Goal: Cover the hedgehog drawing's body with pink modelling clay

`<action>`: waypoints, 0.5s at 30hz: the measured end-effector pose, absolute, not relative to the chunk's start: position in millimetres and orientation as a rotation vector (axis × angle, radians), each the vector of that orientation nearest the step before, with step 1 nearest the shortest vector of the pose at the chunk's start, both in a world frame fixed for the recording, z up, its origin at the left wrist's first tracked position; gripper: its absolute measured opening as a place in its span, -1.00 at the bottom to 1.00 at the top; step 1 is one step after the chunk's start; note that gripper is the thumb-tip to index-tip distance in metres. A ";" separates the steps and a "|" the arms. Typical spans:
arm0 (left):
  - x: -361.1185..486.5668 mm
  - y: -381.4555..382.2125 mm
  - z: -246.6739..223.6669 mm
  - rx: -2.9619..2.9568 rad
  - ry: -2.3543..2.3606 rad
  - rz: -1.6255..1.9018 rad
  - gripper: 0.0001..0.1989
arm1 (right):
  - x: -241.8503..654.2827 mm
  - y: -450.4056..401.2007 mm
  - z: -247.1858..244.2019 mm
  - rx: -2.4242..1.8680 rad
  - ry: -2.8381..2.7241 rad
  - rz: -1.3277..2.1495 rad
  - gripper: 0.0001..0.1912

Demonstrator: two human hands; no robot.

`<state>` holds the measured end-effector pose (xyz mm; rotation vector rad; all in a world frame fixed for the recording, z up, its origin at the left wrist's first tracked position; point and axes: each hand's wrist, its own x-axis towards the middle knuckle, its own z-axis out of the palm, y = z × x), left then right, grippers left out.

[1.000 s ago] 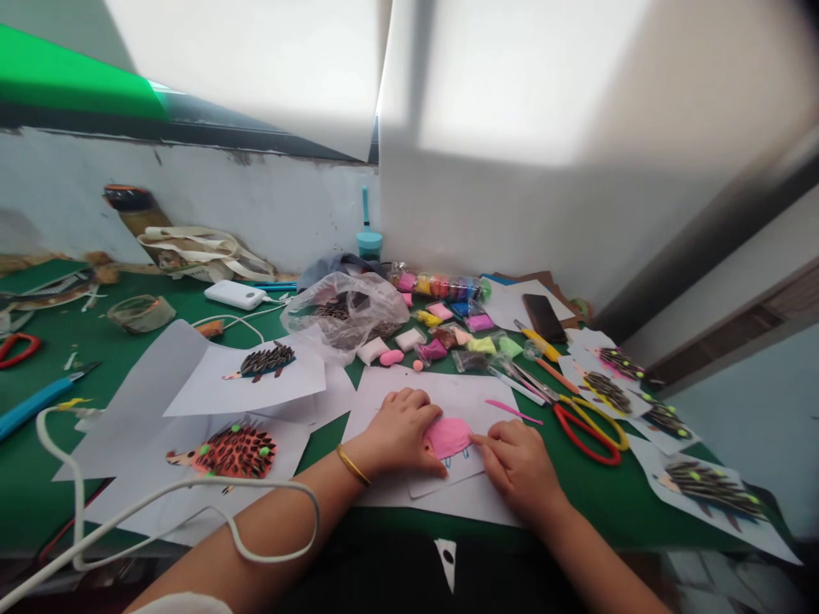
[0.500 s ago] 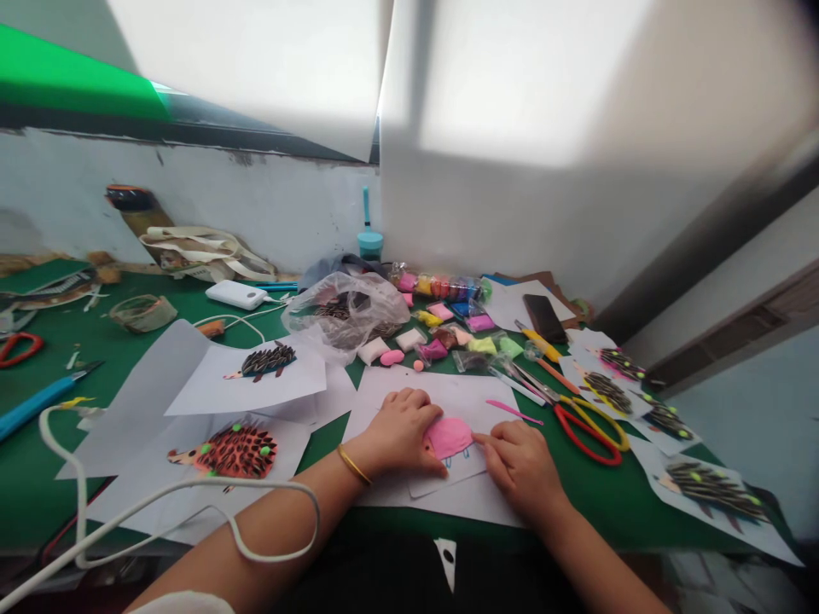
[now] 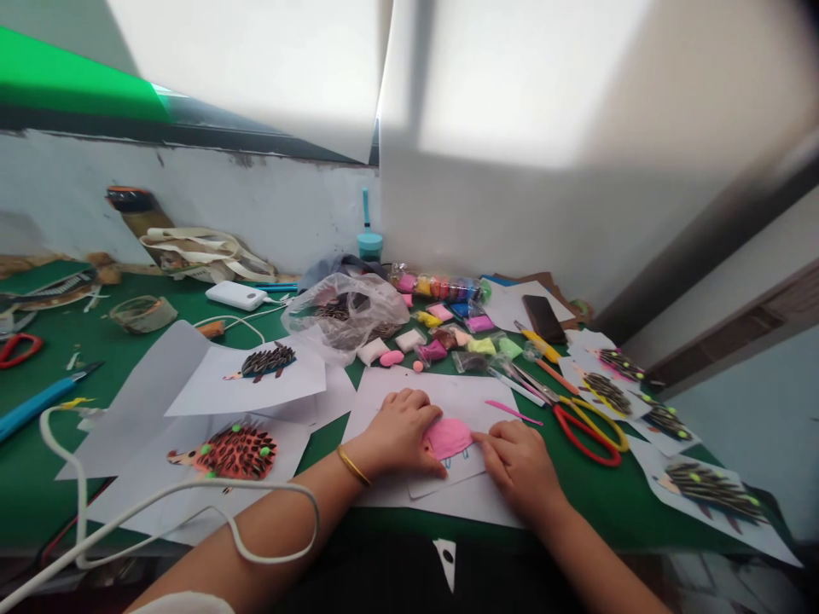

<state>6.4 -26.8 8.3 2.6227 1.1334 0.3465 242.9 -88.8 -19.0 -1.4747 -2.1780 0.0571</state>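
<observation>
A pink clay shape (image 3: 450, 438) lies flattened on a small white sheet (image 3: 441, 483), over a drawing with blue outlined legs. My left hand (image 3: 404, 433) rests on the paper at the clay's left side, thumb and fingers apart, partly covering that end. At the clay's right edge, the extended index finger of my right hand (image 3: 519, 465) touches it. The other right fingers are loosely bent, and no tool shows in them. A pink modelling tool (image 3: 513, 413) lies just beyond my right hand.
Scissors (image 3: 589, 426) with red and yellow handles lie to the right, near several finished hedgehog pictures (image 3: 710, 490). Clay packets (image 3: 441, 313) and a plastic bag (image 3: 345, 315) lie behind. On the left are another hedgehog picture (image 3: 240, 450) and a looping white cable (image 3: 192, 486).
</observation>
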 end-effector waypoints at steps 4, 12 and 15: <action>6.6 -27.0 9.1 2.615 1.144 0.333 -0.22 | 242.7 -88.5 -18.5 -1.483 -2.190 0.062 -0.68; 6.7 -27.0 9.8 2.616 1.137 0.341 -0.21 | 244.6 -85.8 -21.0 -1.489 -2.184 0.067 -0.67; 6.7 -27.1 10.5 2.613 1.141 0.339 -0.22 | 244.9 -85.1 -21.2 -1.502 -2.178 0.068 -0.66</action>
